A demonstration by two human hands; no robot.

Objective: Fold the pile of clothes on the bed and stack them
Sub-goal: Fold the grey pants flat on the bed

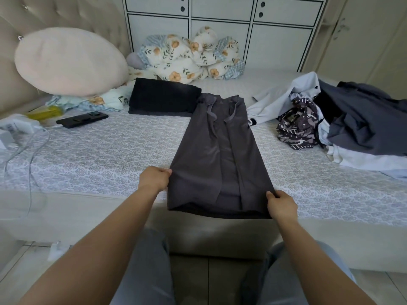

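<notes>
A dark grey garment point(218, 148), folded lengthwise into a long strip, lies across the bed point(105, 159) with its near end hanging over the front edge. My left hand point(155, 179) pinches its near left corner. My right hand point(280, 205) grips its near right corner. Behind it, a folded black garment point(163, 96) lies flat. On the right of the bed sits the unfolded pile point(343, 126): dark grey, pale blue, white and a patterned piece.
A round pink pillow point(70, 60) leans on the headboard at left, with a floral quilt point(193, 56) bunched at the back against white cabinets. A black phone point(82, 119), a yellow bottle point(47, 112), a white charger point(13, 128) and cables lie at the bed's left.
</notes>
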